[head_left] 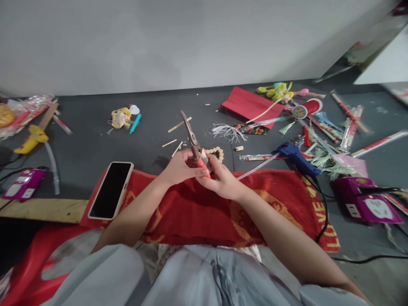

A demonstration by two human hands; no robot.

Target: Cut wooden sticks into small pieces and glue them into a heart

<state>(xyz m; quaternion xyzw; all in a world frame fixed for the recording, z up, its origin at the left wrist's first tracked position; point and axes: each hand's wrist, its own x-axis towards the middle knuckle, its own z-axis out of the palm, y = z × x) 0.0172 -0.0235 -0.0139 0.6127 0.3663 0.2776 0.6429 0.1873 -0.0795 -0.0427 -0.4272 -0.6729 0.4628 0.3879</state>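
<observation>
A pair of garden shears [191, 138] with dark metal blades and a red handle points up and away, over the front of the table. My left hand [183, 166] closes on the shears from the left, its thumb lying along the red handle. From the right, my right hand [219, 176] is closed round the handle too. A small pale piece [204, 156] shows between the hands; what it is I cannot tell. Just beyond my right fingers lies a curved chain of short wooden bits [219, 151], partly hidden. Thin wooden sticks [177, 148] lie left of the blades.
A red towel [191, 212] covers the front edge, with a phone [111, 190] on its left. To the right are a blue glue gun [298, 158], red paper [251, 106], a thread spool [307, 109] and a purple box [366, 199]. A yellow glue gun [32, 139] lies left.
</observation>
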